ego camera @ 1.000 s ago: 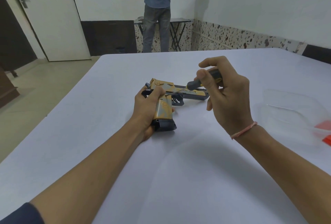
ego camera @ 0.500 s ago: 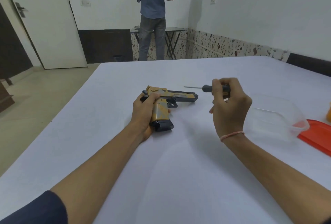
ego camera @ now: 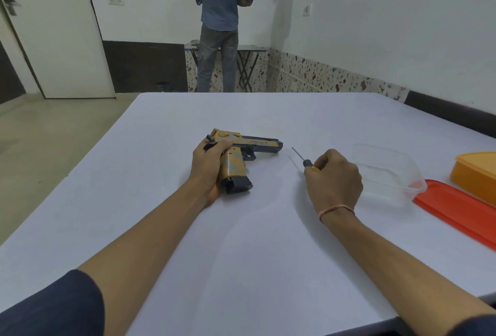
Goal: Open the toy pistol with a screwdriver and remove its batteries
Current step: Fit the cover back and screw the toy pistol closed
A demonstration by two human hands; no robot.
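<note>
Bench [ego camera: 241,241]: white top; both forearms reach in over its near edge toward the middle.
Right grip [ego camera: 334,177]: fingers curled round the screwdriver [ego camera: 307,163] handle, low over the bench right of middle; I cannot tell whether it touches the top.
Screwdriver: thin shaft sticks out of the fist, its tip aimed toward the far left.
Left grip [ego camera: 212,166]: wrapped round the handle of the toy pistol [ego camera: 255,143], thumb over the rear of the slide, pinning it down.
Toy pistol: flat on its side at mid-bench, barrel roughly along the far edge, muzzle right, handle toward the near edge. No battery shows.
Key relation: the pistol lies left of the right grip and a little farther off; the tip is near the muzzle but apart from it, so it must travel left to reach the handle panel.
Right edge: clear tub [ego camera: 386,169], red lid [ego camera: 456,209], orange box [ego camera: 475,172].
Beyond: a person [ego camera: 220,13] stands with their back turned, at a folding table [ego camera: 252,51].
Change: a second ago the tip sat on the pistol's handle; it has since pulled right and dropped low, while the left grip has stayed put.
</note>
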